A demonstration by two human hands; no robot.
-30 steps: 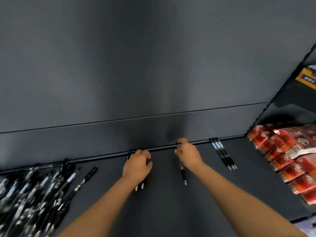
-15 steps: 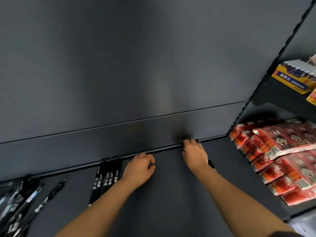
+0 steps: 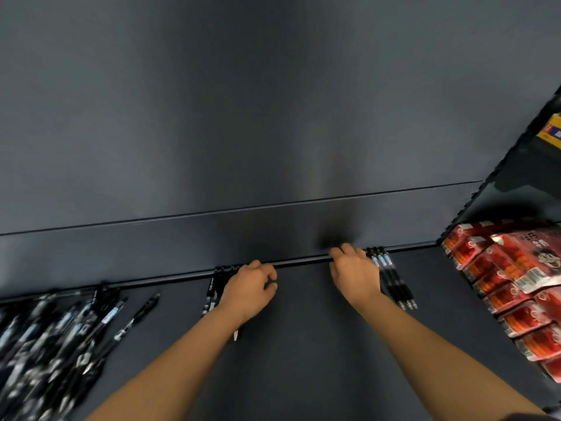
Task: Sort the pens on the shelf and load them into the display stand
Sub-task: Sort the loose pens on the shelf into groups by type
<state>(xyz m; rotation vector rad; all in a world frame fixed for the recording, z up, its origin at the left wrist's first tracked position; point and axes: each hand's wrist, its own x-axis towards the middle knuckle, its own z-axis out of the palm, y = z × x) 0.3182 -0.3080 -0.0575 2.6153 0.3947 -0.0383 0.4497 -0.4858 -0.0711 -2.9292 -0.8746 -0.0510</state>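
Dark grey back panel; red snack packs at right; yellow box above.

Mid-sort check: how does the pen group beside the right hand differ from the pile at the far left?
The pen group by the right hand is a few pens, parallel in a tight row; the pile is many pens crossing at mixed angles. The pen group butts against the back rail; the pile spreads toward the front of the shelf. Both are dark pens lying flat.
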